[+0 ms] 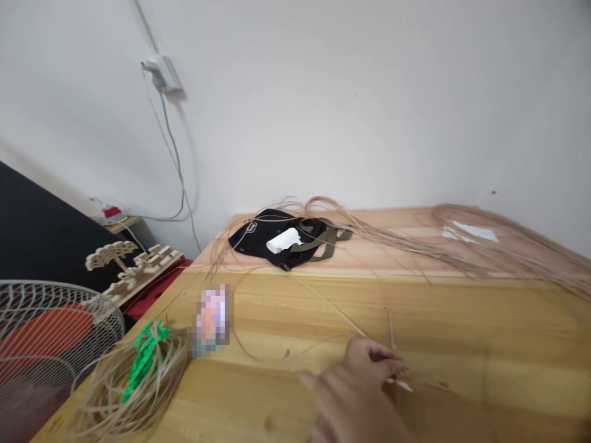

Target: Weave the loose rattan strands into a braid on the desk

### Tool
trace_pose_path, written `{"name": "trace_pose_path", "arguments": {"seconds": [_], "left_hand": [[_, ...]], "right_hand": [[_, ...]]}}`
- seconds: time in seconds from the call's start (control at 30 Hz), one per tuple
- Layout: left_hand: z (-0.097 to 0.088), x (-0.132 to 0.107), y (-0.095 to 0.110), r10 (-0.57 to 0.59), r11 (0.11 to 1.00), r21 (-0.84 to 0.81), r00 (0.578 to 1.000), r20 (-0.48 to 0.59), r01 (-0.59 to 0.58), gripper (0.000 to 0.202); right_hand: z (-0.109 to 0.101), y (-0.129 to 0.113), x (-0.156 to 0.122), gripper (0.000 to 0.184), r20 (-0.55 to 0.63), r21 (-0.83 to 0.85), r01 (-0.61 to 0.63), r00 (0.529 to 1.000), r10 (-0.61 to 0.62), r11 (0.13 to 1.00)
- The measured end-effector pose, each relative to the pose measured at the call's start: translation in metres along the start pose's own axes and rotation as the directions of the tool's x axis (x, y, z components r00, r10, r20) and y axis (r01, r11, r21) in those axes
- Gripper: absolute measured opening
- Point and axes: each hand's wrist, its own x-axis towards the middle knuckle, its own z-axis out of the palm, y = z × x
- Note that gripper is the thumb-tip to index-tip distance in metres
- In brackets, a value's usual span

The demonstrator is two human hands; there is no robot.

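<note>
My left hand is low in the frame, right of centre, over the wooden table. Its thumb and index finger are pinched together around a thin tan weaving strip, which runs away toward the back of the table. The other fingers are blurred and point left. Close under the fingertips shows a small white pointed piece, too blurred to name. Another short strip stands up just beyond the fingers. I cannot make out my right hand anywhere.
A strip coil tied with green ribbon lies at left, near a pixelated patch. Behind are a black bag bearing white paper, and long loose strips. A fan and a wooden model stand left.
</note>
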Motion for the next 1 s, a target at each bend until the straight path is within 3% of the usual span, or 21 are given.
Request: {"name": "trace_pose_path", "arguments": {"seconds": [0.07,0.1,0.2,0.23,0.33,0.43,0.6,1.0], "left_hand": [[0.001,0.001,0.001,-0.012,0.999,-0.039,1.0,0.003,0.013,0.02],[0.002,0.001,0.001,-0.024,0.999,-0.043,1.0,0.011,0.025,0.019],[0.003,0.0,0.004,-0.085,0.996,-0.015,0.996,0.001,0.085,0.016],[0.004,0.0,0.005,-0.104,0.995,0.002,0.995,-0.011,0.104,0.016],[0.005,-0.001,0.009,-0.161,0.986,0.047,0.987,-0.008,0.161,0.018],[0.005,-0.001,0.012,-0.209,0.975,0.081,0.978,0.015,0.207,0.022],[0.006,-0.002,0.014,-0.227,0.973,0.04,0.974,0.008,0.227,0.021],[0.005,0.001,0.004,-0.136,0.988,-0.068,0.99,0.047,0.139,0.023]], "right_hand": [[0.015,-0.039,0.038,0.054,0.216,-0.027,0.105,0.972,-0.097,0.994],[0.022,-0.057,0.06,0.055,0.315,-0.073,0.116,0.945,-0.088,0.991],[0.044,-0.095,0.124,0.077,0.509,-0.218,0.03,0.856,0.088,0.975],[0.052,-0.103,0.141,0.082,0.525,-0.22,0.021,0.845,0.1,0.975],[0.075,-0.112,0.171,0.057,0.442,-0.247,-0.05,0.883,0.158,0.968],[0.09,-0.108,0.173,0.049,0.385,-0.241,-0.078,0.907,0.169,0.967],[0.095,-0.101,0.162,0.052,0.345,-0.221,-0.044,0.931,0.12,0.974],[0.102,-0.104,0.159,0.046,0.288,-0.221,-0.058,0.95,0.122,0.973]]}}
